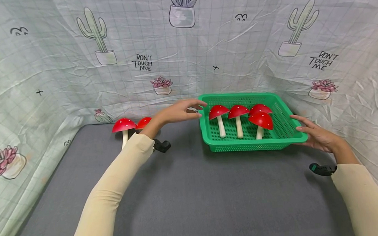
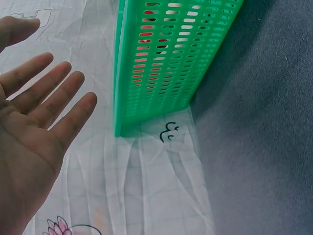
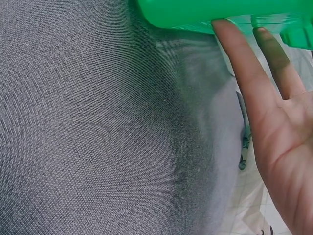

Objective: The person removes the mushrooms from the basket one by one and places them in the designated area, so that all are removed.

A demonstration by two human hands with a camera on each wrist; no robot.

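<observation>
A green perforated plastic basket [image 1: 242,144] sits toward the back of the grey surface, with several red-capped toy mushrooms [image 1: 238,111] lying in it. At the basket's left end is my left hand [image 1: 179,112], fingers extended toward the rim. The left wrist view shows that palm bare, its spread fingers [image 2: 73,125] apart from the basket wall [image 2: 161,83]. My right hand [image 1: 320,135] is at the opposite end, fingertips against the basket's side. In the right wrist view its fingers [image 3: 244,63] are fairly straight and reach the green edge [image 3: 220,12].
Two more red-capped mushrooms, one with its cap [image 1: 123,124] in plain sight, are on the grey surface [image 1: 232,194] at left; my left forearm partly hides them. Close behind the basket hangs a patterned cloth backdrop [image 1: 224,51], which also closes off both sides.
</observation>
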